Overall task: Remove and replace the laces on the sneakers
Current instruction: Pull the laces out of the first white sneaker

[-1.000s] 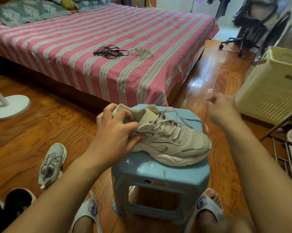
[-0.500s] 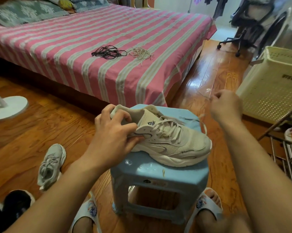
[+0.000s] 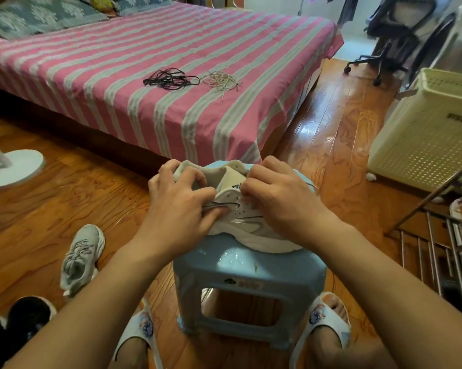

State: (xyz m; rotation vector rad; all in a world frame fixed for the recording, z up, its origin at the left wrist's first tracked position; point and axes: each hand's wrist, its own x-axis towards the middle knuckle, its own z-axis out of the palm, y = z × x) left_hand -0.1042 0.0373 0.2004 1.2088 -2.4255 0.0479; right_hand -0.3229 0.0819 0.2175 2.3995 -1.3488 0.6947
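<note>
A white sneaker [image 3: 247, 225] lies on a light blue plastic stool [image 3: 251, 270], toe to the right. My left hand [image 3: 180, 206] grips its heel and collar. My right hand [image 3: 280, 201] covers the tongue and lace area, fingers curled and pinching at the lace near the top eyelets; the laces themselves are mostly hidden under it. A second grey-white sneaker [image 3: 82, 255] lies on the floor to the left. On the bed sit a bundle of black laces [image 3: 170, 79] and a bundle of beige laces [image 3: 222, 80].
The pink striped bed [image 3: 171, 62] stands behind the stool. A cream laundry basket [image 3: 426, 131] and a metal rack [image 3: 442, 235] are at the right. A white fan base [image 3: 14, 167] is at the left. Black slippers [image 3: 14, 326] lie bottom left; my feet in slides flank the stool.
My right hand, which was raised to the right pulling a lace end, has come back down onto the shoe's lace area. The left hand keeps its grip on the heel.
</note>
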